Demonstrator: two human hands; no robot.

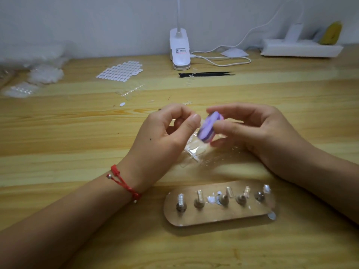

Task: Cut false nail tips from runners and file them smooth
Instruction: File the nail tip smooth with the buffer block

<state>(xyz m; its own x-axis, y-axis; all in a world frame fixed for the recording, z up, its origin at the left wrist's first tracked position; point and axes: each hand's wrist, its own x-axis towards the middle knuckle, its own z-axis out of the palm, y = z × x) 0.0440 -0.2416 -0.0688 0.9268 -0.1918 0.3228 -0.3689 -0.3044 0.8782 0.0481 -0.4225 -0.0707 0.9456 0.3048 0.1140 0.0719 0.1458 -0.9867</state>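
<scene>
Clear plastic false nail tips on their runner (194, 151) lie on the pale wooden table (77, 136) directly beneath both hands. The left hand (167, 131) pinches thumb to forefinger on what seems a single cut tip, too clear to make out. The right hand (252, 129) grips a purple oval file block (208, 127), blurred, against that pinch. Filing looks underway. Nearer the person, an oval peg stand (219, 214) carries a few small tips, likely finished. Farther off lie loose clear runners (132, 92) and bagged clear tips (45, 73), so much seems left.
</scene>
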